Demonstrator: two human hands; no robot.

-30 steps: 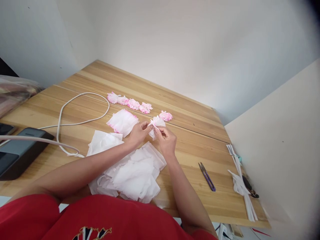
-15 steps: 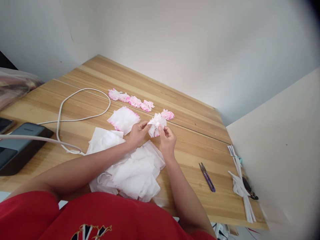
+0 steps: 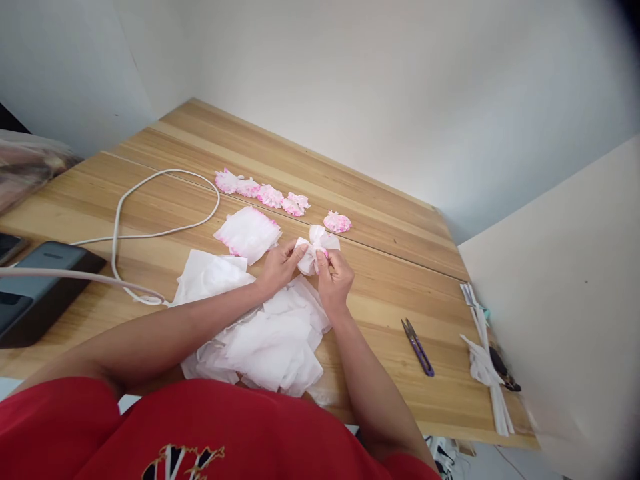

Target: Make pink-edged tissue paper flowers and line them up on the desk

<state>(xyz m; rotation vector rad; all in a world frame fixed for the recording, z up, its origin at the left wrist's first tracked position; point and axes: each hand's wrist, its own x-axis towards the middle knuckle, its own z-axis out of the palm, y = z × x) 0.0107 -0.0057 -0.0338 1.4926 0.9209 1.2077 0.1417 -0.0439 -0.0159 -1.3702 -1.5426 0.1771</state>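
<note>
- Head view: left hand (image 3: 281,268), frame centre, forearm slanting from lower left; fingertips pinching paper flower (image 3: 315,251).
- Right hand (image 3: 336,279), forearm rising from lower right; thumb and fingers gripping the same flower.
- Flower: white, between both hands.
- Table (image 3: 373,300): wood stretching rightward to scissors (image 3: 418,349), lower right.

Pale walls (image 3: 320,80), wooden tabletop (image 3: 400,273) with lengthwise seam, soft light
</note>
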